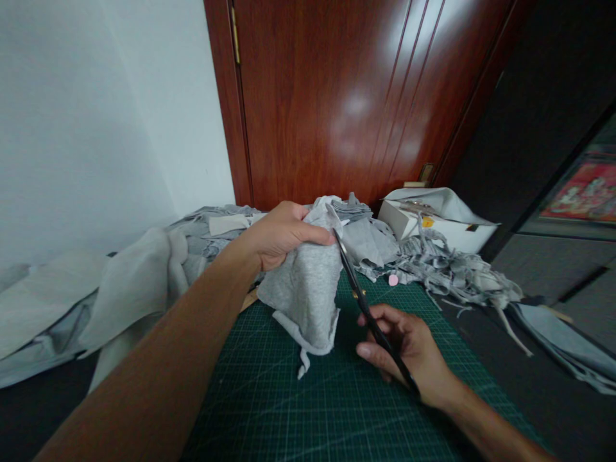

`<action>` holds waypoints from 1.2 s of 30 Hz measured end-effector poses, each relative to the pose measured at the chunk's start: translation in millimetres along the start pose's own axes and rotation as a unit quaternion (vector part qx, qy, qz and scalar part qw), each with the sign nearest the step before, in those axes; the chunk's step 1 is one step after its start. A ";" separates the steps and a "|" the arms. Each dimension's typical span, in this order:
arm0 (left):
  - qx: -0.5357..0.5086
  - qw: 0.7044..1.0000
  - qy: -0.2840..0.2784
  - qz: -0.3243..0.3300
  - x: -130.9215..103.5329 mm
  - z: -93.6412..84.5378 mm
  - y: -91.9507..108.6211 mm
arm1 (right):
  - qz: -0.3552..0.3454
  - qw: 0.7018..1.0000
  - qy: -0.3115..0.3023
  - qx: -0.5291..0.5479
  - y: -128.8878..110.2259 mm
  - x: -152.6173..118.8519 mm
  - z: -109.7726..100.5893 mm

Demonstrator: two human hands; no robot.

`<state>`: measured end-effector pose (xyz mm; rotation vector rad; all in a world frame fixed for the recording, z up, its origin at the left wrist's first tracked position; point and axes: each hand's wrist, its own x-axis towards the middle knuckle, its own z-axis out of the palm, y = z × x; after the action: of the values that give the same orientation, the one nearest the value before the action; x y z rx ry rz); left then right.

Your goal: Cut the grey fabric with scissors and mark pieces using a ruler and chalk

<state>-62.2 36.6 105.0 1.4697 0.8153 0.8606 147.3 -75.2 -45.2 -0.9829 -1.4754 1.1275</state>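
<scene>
A piece of light grey knit fabric (312, 295) hangs from my left hand (283, 234), pinched between thumb and fingers above the mat. Its lower edge curls, and a thin twisted strip dangles from the bottom. My right hand (404, 346) is wrapped round a pair of black-handled scissors (359, 292), which slant up and to the left. The blade tips reach the fabric's right edge, close to my left thumb. Whether the blades are parted is hard to make out. Underneath lies a green cutting mat (298, 417) with a printed grid.
Grey and white fabric pieces (139, 276) are heaped on the left and at the back. Thin grey strips (462, 276) lie tangled at the right, before a white box (443, 221). A small pink disc (393, 280) rests on the mat's far edge. Behind stands a reddish-brown door (337, 96).
</scene>
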 end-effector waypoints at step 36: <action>0.060 0.997 -0.040 -0.011 5.2 4.6 -12.0 | 0.014 0.999 0.017 -0.043 1.8 0.6 0.4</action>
<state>-55.8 39.8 93.1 1.5869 0.8349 0.7423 146.9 -74.3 -46.9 -1.0792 -1.4967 1.0697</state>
